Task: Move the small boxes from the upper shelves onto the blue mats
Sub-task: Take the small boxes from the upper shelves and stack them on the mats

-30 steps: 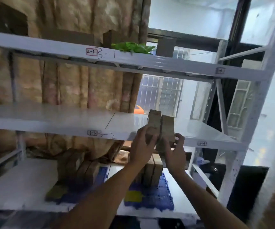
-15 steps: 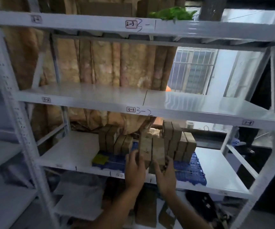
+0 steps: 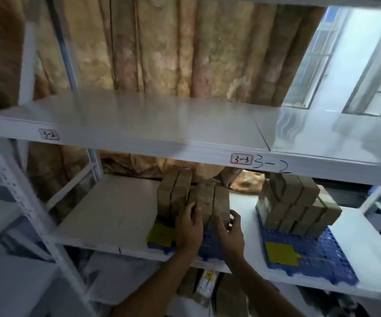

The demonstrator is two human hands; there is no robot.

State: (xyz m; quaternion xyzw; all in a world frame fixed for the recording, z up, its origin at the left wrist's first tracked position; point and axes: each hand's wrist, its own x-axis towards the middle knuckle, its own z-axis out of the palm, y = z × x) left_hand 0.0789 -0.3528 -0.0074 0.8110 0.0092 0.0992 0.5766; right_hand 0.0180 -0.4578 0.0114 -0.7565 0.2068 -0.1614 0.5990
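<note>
Two small brown boxes [image 3: 212, 200] stand side by side on the left blue mat [image 3: 210, 248] on the lower shelf. My left hand [image 3: 189, 227] presses their left side and my right hand [image 3: 230, 232] cups their right lower edge, so the pair is held between both hands. Two more brown boxes [image 3: 173, 193] stand just left of them on the same mat. The right blue mat [image 3: 310, 255] carries a stack of several brown boxes [image 3: 299, 202].
The white middle shelf [image 3: 139, 124], labelled 3-3 [image 3: 241, 159], overhangs the hands closely. A white rack upright [image 3: 25, 202] runs down the left. A yellow label [image 3: 159, 233] lies on the left mat. Packages sit below the lower shelf [image 3: 207, 284].
Both hands carried the pair of boxes down from the middle shelf level to the left blue mat on the lower shelf. The view dropped and moved closer.
</note>
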